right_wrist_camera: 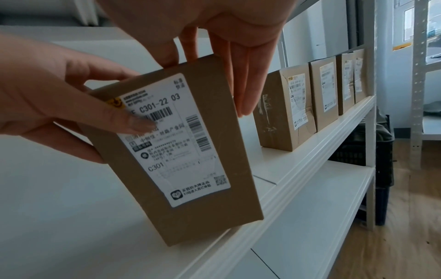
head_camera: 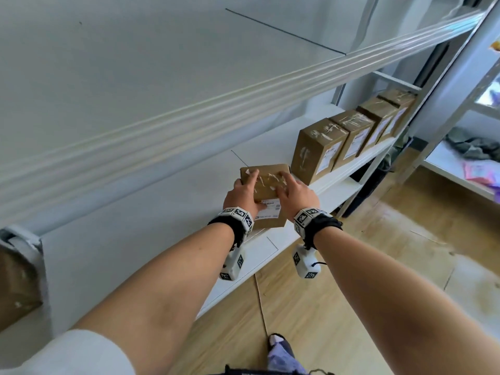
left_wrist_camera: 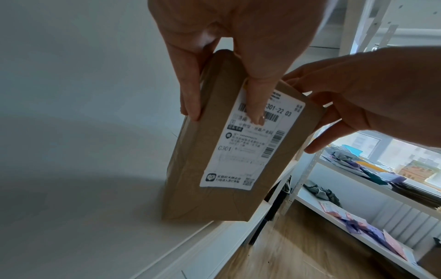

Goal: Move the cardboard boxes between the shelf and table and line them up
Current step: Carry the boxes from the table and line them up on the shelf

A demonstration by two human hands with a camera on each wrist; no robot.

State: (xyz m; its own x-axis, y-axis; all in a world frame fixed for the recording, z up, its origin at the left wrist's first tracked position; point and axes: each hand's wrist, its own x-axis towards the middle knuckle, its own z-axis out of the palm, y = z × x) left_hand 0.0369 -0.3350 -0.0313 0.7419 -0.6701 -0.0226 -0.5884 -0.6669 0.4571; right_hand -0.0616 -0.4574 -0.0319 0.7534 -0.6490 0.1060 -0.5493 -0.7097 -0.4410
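Observation:
I hold a brown cardboard box (head_camera: 266, 185) with a white shipping label, tilted, over the front edge of the white shelf board (head_camera: 162, 212). My left hand (head_camera: 251, 190) pinches it, thumb on the label and fingers down its left side. My right hand (head_camera: 289, 185) grips its top and right side. In the left wrist view the box (left_wrist_camera: 226, 169) hangs under my left hand (left_wrist_camera: 224, 115). Seen from the right wrist, the box (right_wrist_camera: 186, 169) leans left below my right hand (right_wrist_camera: 210, 83), its lower corner at the shelf surface (right_wrist_camera: 71, 226). Contact is unclear.
Several labelled boxes (head_camera: 351, 133) stand upright in a row to the right on the same board, with a gap before the held one. An upper shelf beam (head_camera: 189, 117) runs overhead. A lower board (right_wrist_camera: 310, 207), a black crate (right_wrist_camera: 372, 151) and another rack (head_camera: 460, 169) lie to the right.

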